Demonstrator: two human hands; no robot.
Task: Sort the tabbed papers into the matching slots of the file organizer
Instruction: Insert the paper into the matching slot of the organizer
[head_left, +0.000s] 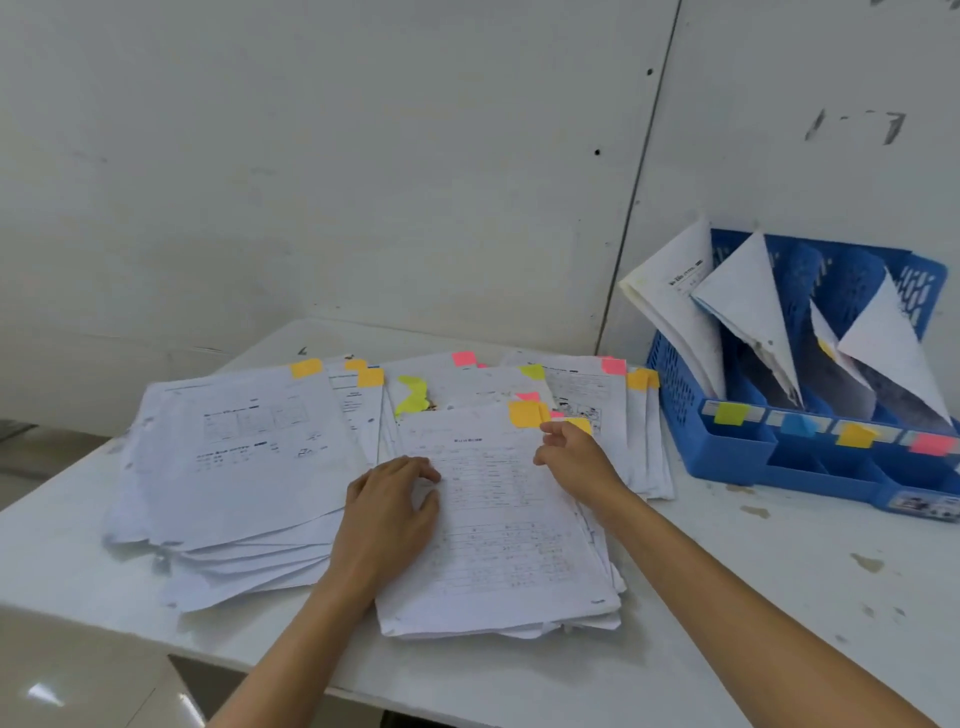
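Loose white printed papers with coloured tabs lie spread over the table. The front stack (498, 540) has a top sheet with an orange tab (525, 414). My left hand (389, 512) rests flat on that sheet's left edge, fingers apart. My right hand (574, 457) is at the sheet's upper right edge, its fingertips touching the paper just below the orange tab. A blue file organizer (737, 447) stands at the right, with green (730, 413), blue (798, 425), orange (856, 435) and pink (932, 444) slot labels along its front. Folded sheets lean in its slots.
A second thick pile (244, 457) with an orange tab lies to the left. More sheets with pink, yellow-green and orange tabs fan out behind. The white table (753, 582) meets white walls at the back and right; its front edge is near me.
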